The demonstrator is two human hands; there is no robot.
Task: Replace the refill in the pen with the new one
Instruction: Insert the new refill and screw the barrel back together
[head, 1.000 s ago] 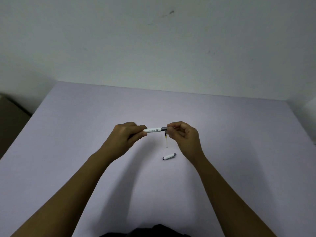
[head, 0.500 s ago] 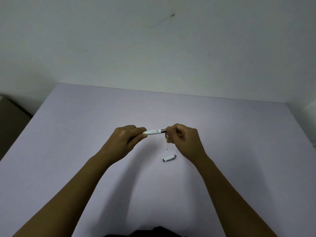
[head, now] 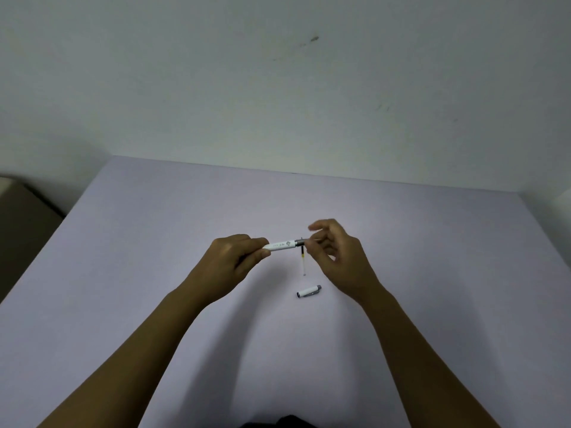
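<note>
I see the left hand (head: pixel 234 261) clenched around the white pen barrel (head: pixel 281 245), which lies level between the two hands with its metal collar toward the right hand (head: pixel 336 257). The barrel carries small dark printing, too fine for me to read. The right hand's fingers (head: pixel 321 225) are spread loose at the collar end; whether they pinch anything I cannot tell. A thin refill (head: pixel 303 261) hangs just below that collar. The pen cap (head: pixel 309 291) lies on the lilac table (head: pixel 154 242), below the grip.
</note>
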